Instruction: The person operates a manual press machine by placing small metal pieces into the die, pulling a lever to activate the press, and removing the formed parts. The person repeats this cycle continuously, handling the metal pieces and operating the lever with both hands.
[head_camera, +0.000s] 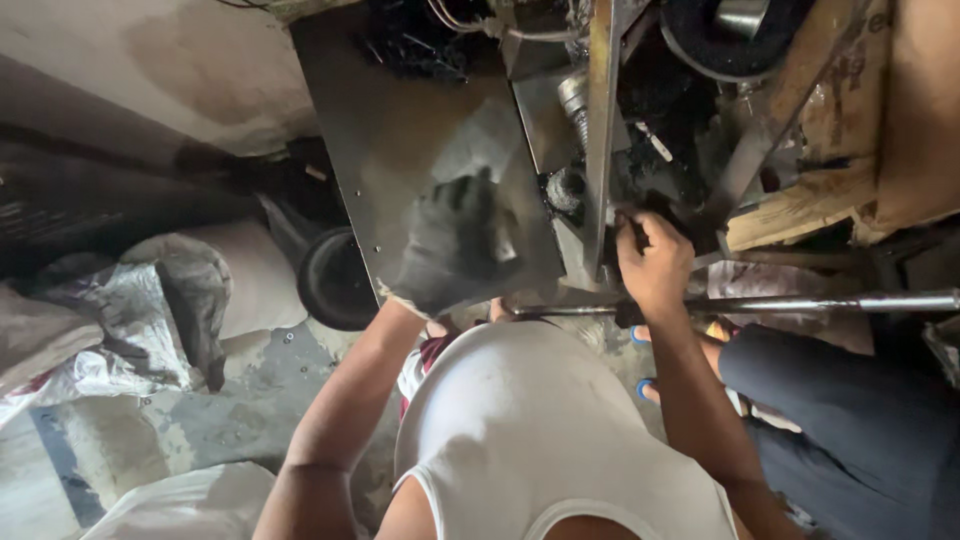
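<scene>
Our left hand was in a dark work glove, fingers curled shut against the flat dark steel plate of the machine, pressing near the plate's lower right edge; we couldn't tell if it held anything small under the glove. Our bare right hand had its fingers closed around a black, greasy part inside the open machine body, just right of the upright steel bar that ran down beside the plate. A threaded screw stood just left of that bar, with a round grimy boss below it. A long polished steel rod lay horizontal just under our right wrist, reaching to the right frame edge. Wooden boards sat at the upper right, stained with oil. A black round wheel-like part stood on the floor left of the plate, near crumpled sacks. Another person's dark trouser leg was at the right, close to our right forearm
</scene>
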